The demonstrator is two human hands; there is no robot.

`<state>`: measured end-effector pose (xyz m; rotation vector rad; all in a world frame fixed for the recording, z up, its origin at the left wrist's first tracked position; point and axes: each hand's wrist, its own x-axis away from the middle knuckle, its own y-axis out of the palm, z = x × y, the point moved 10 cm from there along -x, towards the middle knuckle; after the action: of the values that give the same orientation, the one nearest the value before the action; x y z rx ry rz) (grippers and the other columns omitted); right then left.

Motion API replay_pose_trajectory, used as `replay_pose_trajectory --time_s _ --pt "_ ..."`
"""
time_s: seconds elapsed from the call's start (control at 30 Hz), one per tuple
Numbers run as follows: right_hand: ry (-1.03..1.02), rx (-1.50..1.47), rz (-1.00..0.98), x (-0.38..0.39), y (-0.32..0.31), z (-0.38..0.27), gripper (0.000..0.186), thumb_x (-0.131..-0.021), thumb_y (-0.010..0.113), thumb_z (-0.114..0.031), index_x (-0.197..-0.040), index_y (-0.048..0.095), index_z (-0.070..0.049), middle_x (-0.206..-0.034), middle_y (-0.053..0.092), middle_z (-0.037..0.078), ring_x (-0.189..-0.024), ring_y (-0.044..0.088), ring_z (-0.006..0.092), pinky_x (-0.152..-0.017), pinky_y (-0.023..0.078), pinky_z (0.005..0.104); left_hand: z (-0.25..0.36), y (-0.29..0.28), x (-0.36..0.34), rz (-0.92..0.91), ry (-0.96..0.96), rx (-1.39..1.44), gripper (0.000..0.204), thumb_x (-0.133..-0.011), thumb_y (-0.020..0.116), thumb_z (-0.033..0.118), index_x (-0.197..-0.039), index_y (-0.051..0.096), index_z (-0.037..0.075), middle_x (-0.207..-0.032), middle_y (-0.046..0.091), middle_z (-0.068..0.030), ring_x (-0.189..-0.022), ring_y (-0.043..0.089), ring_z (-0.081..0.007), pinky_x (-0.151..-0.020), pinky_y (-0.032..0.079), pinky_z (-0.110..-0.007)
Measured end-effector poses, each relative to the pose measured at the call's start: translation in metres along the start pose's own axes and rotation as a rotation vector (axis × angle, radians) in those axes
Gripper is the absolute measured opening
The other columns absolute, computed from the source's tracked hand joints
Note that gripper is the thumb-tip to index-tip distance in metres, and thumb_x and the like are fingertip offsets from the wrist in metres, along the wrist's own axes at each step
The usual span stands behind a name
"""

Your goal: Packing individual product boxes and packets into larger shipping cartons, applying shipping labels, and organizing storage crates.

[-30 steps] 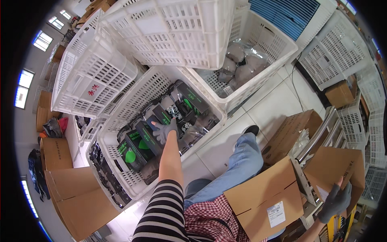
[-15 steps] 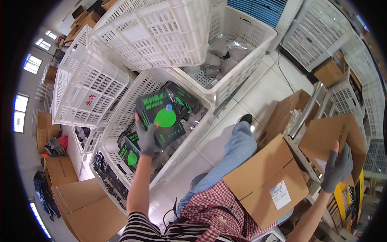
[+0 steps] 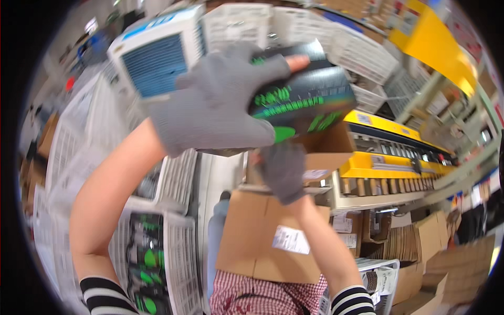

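Note:
My left hand (image 3: 218,100), in a grey fingerless glove, grips black packages (image 3: 307,97) with green print, holding them high over an open cardboard box (image 3: 333,147). My right hand (image 3: 283,170), gloved alike, is just below them at the near side of that box; its fingers are blurred and partly hidden. A flat-flapped cardboard piece (image 3: 247,226) with a white label lies below my right hand, over my checked apron (image 3: 236,291). At the lower left, a white plastic crate (image 3: 181,247) holds more black-and-green packages.
Stacked white crates (image 3: 79,157) fill the left side. A white appliance with a blue grille (image 3: 152,68) stands behind. On the right are yellow rails (image 3: 394,134) above rollers and a pile of cardboard boxes (image 3: 430,236). My leg (image 3: 215,231) shows beside the crate.
The view has swung right toward the yellow rails. My left hand has lifted black packages out of the crate and brought them up over the open box, beside my right hand.

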<state>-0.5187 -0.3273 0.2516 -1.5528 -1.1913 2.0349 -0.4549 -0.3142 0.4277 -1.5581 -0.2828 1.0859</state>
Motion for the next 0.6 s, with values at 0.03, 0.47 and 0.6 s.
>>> replay_pose_trajectory --time_s 0.03,0.47,0.6 --pt "-0.024 -0.041 0.073 0.005 0.000 -0.003 0.028 -0.078 0.062 -0.038 -0.084 0.057 -0.011 -0.075 0.053 0.007 -0.071 0.054 0.0233 -0.064 0.038 0.0403 0.014 0.021 -0.025 -0.081 0.052 -0.066 0.079 -0.063 0.075 0.036 -0.136 0.049 0.022 -0.111 0.052 -0.0170 -0.103 0.054 -0.0333 -0.089 0.043 -0.038" --pt "0.018 -0.328 0.145 0.012 -0.022 0.018 0.023 -0.081 0.061 -0.033 -0.079 0.054 -0.011 -0.077 0.051 0.003 -0.073 0.053 0.0189 -0.069 0.039 0.0352 0.037 0.211 -0.093 -0.647 0.097 -0.004 0.088 -0.062 0.064 0.043 -0.144 0.036 0.026 -0.121 0.046 -0.0190 -0.116 0.043 -0.0348 -0.098 0.037 -0.043" --pt "-0.025 -0.293 0.344 0.012 -0.026 0.025 0.024 -0.081 0.060 -0.034 -0.081 0.055 -0.010 -0.084 0.053 0.004 -0.081 0.054 0.0200 -0.076 0.040 0.0348 0.025 0.210 -0.069 -0.513 0.151 0.156 0.081 -0.068 0.066 0.029 -0.143 0.038 0.022 -0.130 0.043 -0.0153 -0.124 0.038 -0.0349 -0.106 0.033 -0.040"
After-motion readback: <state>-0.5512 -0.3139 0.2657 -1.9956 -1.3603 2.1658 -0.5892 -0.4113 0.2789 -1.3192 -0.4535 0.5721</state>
